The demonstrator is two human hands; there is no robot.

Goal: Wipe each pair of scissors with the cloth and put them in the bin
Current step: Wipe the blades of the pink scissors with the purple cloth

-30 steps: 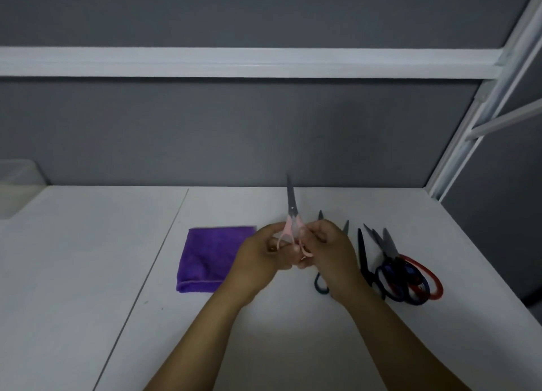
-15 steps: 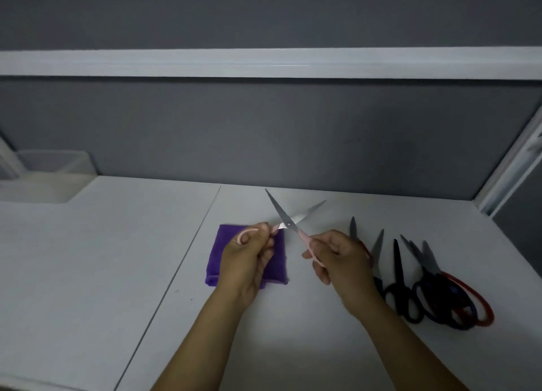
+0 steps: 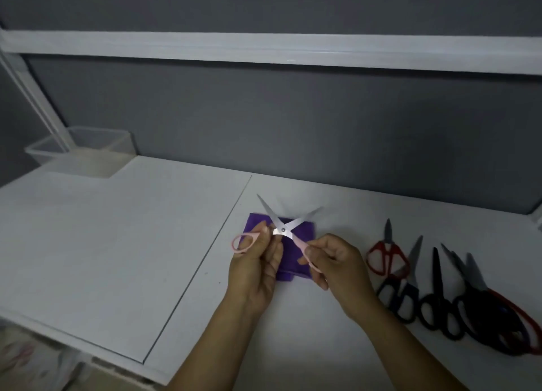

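Observation:
Pink-handled scissors (image 3: 282,229) are held above the table with their blades spread wide in an X. My left hand (image 3: 258,269) grips the left handle loop. My right hand (image 3: 337,266) grips the right handle. A folded purple cloth (image 3: 303,226) lies on the table right beneath and behind both hands, partly hidden by them. A clear plastic bin (image 3: 88,148) stands at the far left against the wall.
Several more scissors lie in a row at the right: a red-handled pair (image 3: 387,254), a dark blue pair (image 3: 403,295), a black pair (image 3: 438,308) and an overlapping heap (image 3: 495,317). A seam (image 3: 202,264) runs diagonally across the white table (image 3: 102,244).
The pink scissors went from shut and upright to wide open, one handle in each hand. My view swung left, bringing the bin into sight.

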